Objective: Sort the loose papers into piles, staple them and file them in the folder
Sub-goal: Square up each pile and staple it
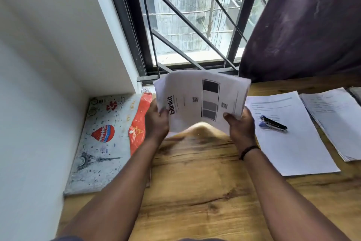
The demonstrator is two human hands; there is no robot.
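Note:
I hold a bundle of printed papers (201, 100) upright above the wooden desk (195, 192), its top sheet marked "blinkit" with dark blocks. My left hand (156, 121) grips its left edge and my right hand (241, 125) grips its right edge, thumbs on the front. The sheets bow upward in the middle. A black and blue stapler (272, 123) lies on a pile of white papers (289, 143) to the right. Another paper pile (336, 119) sits at the far right. A patterned folder (103, 143) with a balloon print and orange flap lies at the left.
A barred window (187, 25) and sill stand behind the desk. A dark purple curtain (304, 25) hangs at the back right. A white wall borders the left side.

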